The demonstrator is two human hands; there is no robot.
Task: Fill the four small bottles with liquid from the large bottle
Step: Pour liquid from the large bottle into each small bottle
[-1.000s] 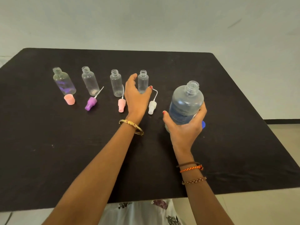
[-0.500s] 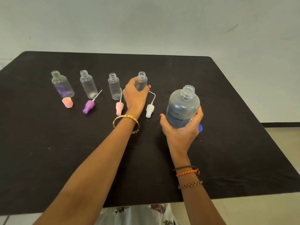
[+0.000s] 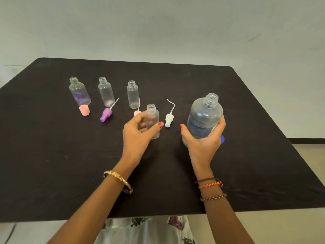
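Hands are both busy. My left hand (image 3: 139, 131) grips 1 small bottle (image 3: 153, 120), lifted a bit off the worktop (image 3: 52, 155) and standing upright, mouth up. My right hand (image 3: 204, 140) grips the large bottle (image 3: 204, 115), also upright and open on top. It is just to the right of the small one. I think it must tip left to pour. The other 3 small bottles (image 3: 132, 94) wait farther back, to the left.

1. The table (image 3: 52, 173) wears matt black cloth.
2. The small bottles (image 3: 132, 94) look clear, glossy plastic.
3. The large bottle (image 3: 204, 117) is clear plastic, faintly cloudy.
4. The pink cap (image 3: 84, 110) is smooth plastic.
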